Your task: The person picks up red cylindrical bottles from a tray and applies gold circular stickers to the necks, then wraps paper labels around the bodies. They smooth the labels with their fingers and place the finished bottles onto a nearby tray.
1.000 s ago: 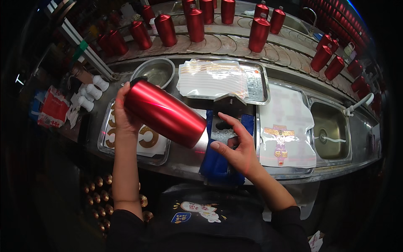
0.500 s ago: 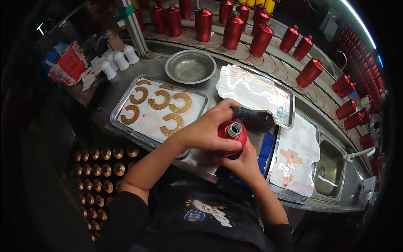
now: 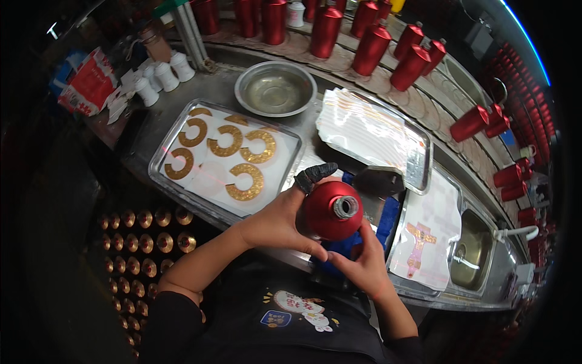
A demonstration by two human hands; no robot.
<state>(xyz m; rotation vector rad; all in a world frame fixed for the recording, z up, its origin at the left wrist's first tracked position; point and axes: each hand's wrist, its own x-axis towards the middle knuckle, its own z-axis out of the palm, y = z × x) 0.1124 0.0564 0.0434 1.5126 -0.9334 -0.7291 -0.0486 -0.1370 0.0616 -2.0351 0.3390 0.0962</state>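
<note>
A glossy red bottle (image 3: 327, 209) with a bare threaded neck is held between both hands in front of my body, its mouth facing up toward me. My left hand (image 3: 276, 224) wraps around its left side, with the index finger in a black finger cover (image 3: 315, 175) along the far side. My right hand (image 3: 367, 264) supports it from the lower right, thumb close to the left thumb. Just beyond the bottle stands a dark block-like piece (image 3: 379, 182), next to a blue surface (image 3: 385, 219). The bottle's lower body is hidden.
At left lies a tray (image 3: 159, 159) of gold C-shaped decals; a metal basin (image 3: 242, 91) stands behind. A second tray (image 3: 424, 167) holds white sheets. Farther right are a cross-shaped gold decal (image 3: 418, 246) and a sink (image 3: 470, 276). Red bottles (image 3: 371, 48) line a conveyor (image 3: 303, 57).
The bottle has turned and tilted, so more of its red shoulder shows. My left index finger has shifted left, and my right hand has moved down its right side. Bottles on the conveyor have shifted.
</note>
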